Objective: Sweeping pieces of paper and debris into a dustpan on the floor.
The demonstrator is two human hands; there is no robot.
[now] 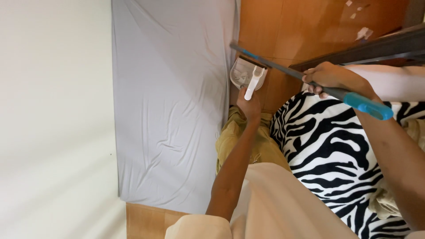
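Observation:
My left hand (249,104) grips the handle of a white dustpan (246,73) resting on the orange wooden floor (301,26) beside a bed. My right hand (330,79) is closed around a dark broom handle (287,69) with a blue grip end (368,106). The broom's head meets the dustpan's mouth. Small white scraps lie inside the pan.
A mattress with a grey sheet (170,102) runs along the left of the dustpan. A zebra-striped blanket (330,150) lies by my legs. Bits of paper (364,32) are scattered on the floor. A white wall (53,119) fills the left side.

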